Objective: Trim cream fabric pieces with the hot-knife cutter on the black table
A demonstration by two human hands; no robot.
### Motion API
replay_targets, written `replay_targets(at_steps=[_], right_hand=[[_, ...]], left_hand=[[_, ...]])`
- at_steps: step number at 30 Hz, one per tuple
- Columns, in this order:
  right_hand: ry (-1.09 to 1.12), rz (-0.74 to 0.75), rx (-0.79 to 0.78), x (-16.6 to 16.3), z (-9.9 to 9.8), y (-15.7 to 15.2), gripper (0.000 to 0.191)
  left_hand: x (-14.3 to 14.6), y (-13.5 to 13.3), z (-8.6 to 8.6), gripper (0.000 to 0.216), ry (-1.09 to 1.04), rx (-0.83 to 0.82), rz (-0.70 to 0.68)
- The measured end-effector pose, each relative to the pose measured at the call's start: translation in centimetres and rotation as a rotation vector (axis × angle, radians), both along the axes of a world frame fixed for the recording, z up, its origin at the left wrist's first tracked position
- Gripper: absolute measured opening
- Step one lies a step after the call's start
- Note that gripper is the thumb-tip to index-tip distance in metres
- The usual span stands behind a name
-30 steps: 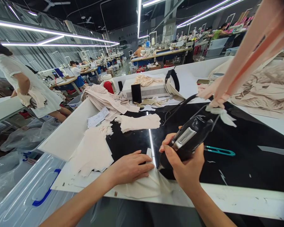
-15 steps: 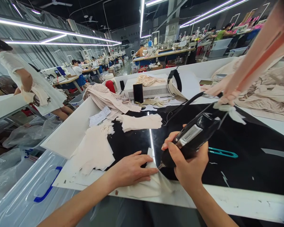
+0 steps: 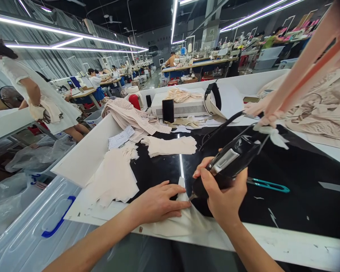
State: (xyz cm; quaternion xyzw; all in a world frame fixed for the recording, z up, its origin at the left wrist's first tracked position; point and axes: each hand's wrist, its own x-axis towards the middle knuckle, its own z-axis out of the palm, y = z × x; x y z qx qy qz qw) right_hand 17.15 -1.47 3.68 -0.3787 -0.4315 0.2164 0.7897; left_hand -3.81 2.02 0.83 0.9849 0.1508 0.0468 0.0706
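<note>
My right hand (image 3: 222, 194) grips a black handheld cutting tool (image 3: 229, 162) with a silver plate on its side. A cord runs from the tool's rear, tied with pale cloth strips. Its tip touches a cream fabric piece (image 3: 184, 221) at the table's near edge. My left hand (image 3: 155, 202) lies flat on that fabric with fingers stretched out, just left of the tip. The work surface is black (image 3: 300, 177).
Cream fabric stacks lie at left (image 3: 113, 177) and centre (image 3: 170, 145). Teal snips (image 3: 269, 185) lie right of my hand. A white box unit (image 3: 181, 107) and a phone (image 3: 168, 110) stand at the back. A person in white (image 3: 39, 98) stands at left; a clear bin (image 3: 31, 234) sits below.
The view has shifted slightly. The tool tip and my left fingers have drawn a little closer together on the fabric; otherwise both hands hold their places.
</note>
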Motion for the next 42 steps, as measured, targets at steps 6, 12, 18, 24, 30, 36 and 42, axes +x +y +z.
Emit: replay_targets(at_steps=[6,12,18,24,30,36,42], right_hand=[[0.047,0.021,0.01,0.0,0.1,0.4,0.034],[0.058,0.03,0.024,-0.2,0.2,1.0,0.037],[0.04,0.026,0.016,-0.1,0.1,1.1,0.033],[0.073,0.033,0.038,-0.1,0.2,1.7,0.038],[0.022,0.017,0.013,-0.2,0.1,1.8,0.036],[0.04,0.023,0.048,0.0,0.1,2.2,0.038],[-0.006,0.012,0.026,-0.2,0.0,2.6,0.036]], left_hand=[[0.0,-0.1,-0.1,0.039,0.01,-0.019,0.019],[0.0,-0.1,-0.2,0.039,-0.011,-0.028,0.025],[0.0,0.0,-0.2,0.038,-0.051,-0.024,0.019],[0.1,0.0,-0.3,0.039,-0.052,-0.031,0.032],[0.2,0.0,-0.3,0.038,-0.059,-0.041,0.039],[0.2,0.0,-0.2,0.037,-0.055,-0.046,0.038],[0.0,-0.4,-0.3,0.042,-0.088,-0.125,0.06]])
